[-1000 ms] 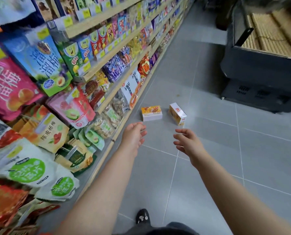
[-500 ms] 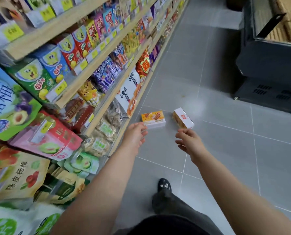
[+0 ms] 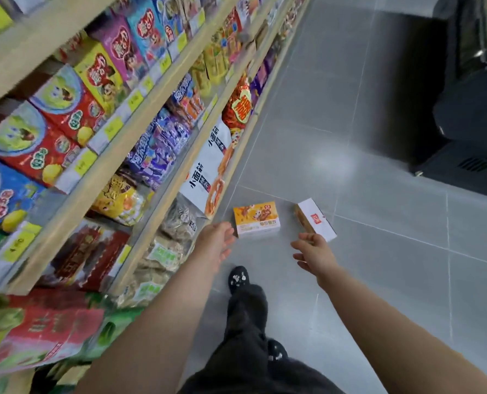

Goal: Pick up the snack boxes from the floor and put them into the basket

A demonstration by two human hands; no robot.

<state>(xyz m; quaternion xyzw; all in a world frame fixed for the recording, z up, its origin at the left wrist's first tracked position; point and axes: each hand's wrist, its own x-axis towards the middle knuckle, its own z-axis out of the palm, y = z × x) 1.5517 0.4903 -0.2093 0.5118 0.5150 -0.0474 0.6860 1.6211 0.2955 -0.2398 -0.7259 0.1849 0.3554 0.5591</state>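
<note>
Right hand [image 3: 314, 254] has neared the white orange-sided box [image 3: 317, 220].

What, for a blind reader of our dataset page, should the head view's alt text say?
A person's open left hand and right hand reach down to an orange snack box and a white snack box lying apart on a grey tiled floor. Stocked shelves run along the left.

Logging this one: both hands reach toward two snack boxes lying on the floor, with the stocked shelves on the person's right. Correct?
Not quite. In the head view the stocked shelves stand on the person's left. The rest holds: the left hand and right hand reach toward the orange box and white box on the floor.
</note>
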